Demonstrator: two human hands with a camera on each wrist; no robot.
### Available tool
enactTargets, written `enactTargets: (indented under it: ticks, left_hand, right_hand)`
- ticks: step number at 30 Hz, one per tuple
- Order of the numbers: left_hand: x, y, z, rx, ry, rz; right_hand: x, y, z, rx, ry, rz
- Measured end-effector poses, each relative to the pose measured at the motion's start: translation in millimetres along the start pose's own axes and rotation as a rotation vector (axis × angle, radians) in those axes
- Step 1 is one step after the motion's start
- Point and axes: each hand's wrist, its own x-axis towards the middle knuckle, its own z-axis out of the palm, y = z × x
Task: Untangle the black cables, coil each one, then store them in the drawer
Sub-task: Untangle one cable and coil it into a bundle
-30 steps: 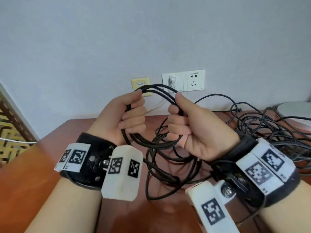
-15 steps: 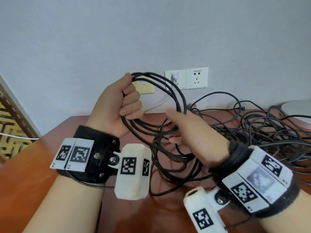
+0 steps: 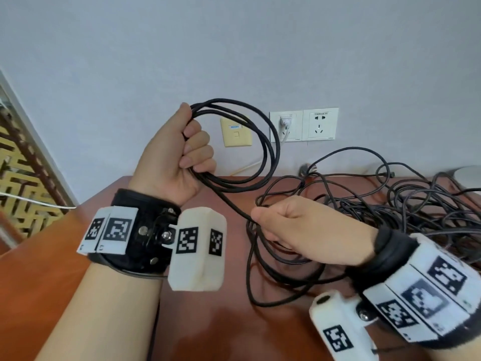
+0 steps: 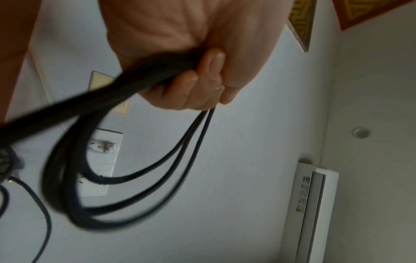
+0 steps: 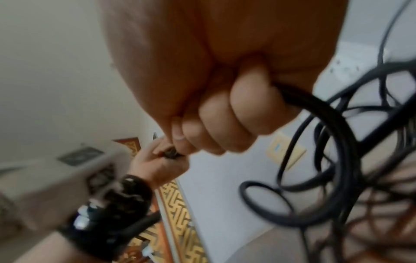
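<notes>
**Left hand holds the coil up while the right grips the trailing strand**

The left hand (image 3: pixel 173 157) is raised in front of the wall, its fingers (image 4: pixel 203 78) curled tight round a coil of black cable (image 3: pixel 263 142) made of several loops that hang out to the right of the fist. One strand (image 3: pixel 229 201) runs down from that fist to the right hand (image 3: pixel 307 233), which is lower, just above the wooden table (image 3: pixel 46 269), with its fingers (image 5: pixel 225 115) wrapped round the strand. Beyond the right hand the cable joins a loose tangle of black cables (image 3: pixel 390 212) spread over the table toward the right edge. The right wrist view is blurred, so how many strands that hand encloses is hard to say, probably one. Behind the coil a white wall socket (image 3: pixel 303 125) with a plug in it and a beige wall plate (image 3: pixel 236 131) sit on the wall.
</notes>
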Motion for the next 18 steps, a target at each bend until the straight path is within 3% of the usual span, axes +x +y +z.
enactTargets:
  ticks: [4, 12, 18]
  left_hand:
    - [0, -1, -1, 0.036, -0.031, -0.046]
    - [5, -10, 3, 0.017, -0.006, -0.067]
    - [5, -11, 3, -0.005, 0.056, -0.062]
  right_hand:
    - [0, 12, -13, -0.040, -0.103, 0.118]
    - [-7, 12, -28, -0.069, -0.365, 0.158]
    - [-11, 14, -35, -0.228, -0.328, 0.195]
